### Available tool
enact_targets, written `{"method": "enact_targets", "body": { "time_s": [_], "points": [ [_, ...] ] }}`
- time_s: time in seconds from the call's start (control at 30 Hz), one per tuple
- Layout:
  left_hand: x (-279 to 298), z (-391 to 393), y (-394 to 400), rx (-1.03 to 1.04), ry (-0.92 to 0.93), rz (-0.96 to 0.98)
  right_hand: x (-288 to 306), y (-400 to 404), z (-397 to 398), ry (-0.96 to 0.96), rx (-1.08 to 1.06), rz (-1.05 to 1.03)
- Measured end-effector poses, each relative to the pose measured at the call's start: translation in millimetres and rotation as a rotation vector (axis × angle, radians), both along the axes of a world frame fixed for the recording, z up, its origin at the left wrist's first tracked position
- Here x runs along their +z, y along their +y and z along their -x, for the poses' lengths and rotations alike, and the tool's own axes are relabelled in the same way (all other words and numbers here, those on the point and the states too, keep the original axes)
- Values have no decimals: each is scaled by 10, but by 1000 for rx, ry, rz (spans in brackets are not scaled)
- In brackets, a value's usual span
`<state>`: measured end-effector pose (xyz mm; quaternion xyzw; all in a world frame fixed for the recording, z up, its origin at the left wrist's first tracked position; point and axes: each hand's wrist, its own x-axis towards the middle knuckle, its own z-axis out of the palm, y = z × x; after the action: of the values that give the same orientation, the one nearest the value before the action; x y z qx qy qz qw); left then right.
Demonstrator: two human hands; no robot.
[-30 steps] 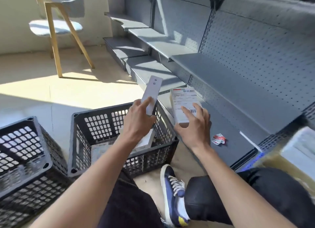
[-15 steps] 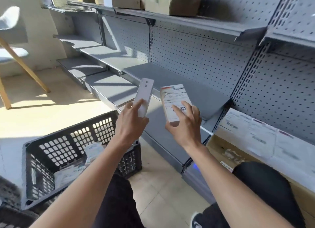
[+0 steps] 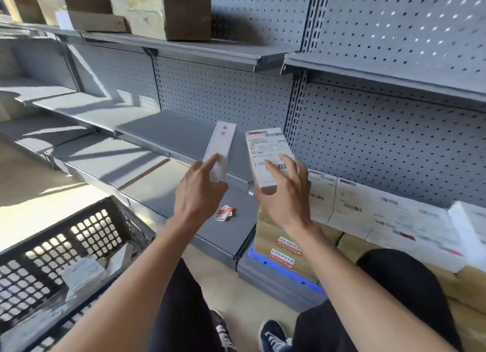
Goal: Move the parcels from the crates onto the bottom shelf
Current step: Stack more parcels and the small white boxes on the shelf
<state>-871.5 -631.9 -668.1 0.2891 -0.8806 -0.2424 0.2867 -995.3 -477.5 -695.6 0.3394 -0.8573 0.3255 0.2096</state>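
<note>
- Hands above the bottom shelf: left hand pinches a slim white box; right hand grips a labelled parcel.
- Both look light, stiff, best held by their long edges.

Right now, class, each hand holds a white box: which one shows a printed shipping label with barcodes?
The wider white box in the right hand. The narrow white box in the left hand shows only two small round marks.

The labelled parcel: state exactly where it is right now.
In the head view, the labelled parcel is right of centre, gripped by the right hand, beside the slim white box and above the bottom shelf.
</note>
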Motion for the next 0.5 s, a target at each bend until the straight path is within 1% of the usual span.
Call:
{"method": "enact_targets", "body": {
  "time_s": [0.17, 0.33, 0.5],
  "points": [
    [68, 371, 339, -143, 23, 7, 69, 489, 172, -2, -118, -23],
    [53, 663, 703, -299, 22, -12, 14, 987, 325, 4, -257, -68],
    [65, 891, 996, -351, 20, -23, 11, 1369, 454, -10, -336, -66]
  ]
}}
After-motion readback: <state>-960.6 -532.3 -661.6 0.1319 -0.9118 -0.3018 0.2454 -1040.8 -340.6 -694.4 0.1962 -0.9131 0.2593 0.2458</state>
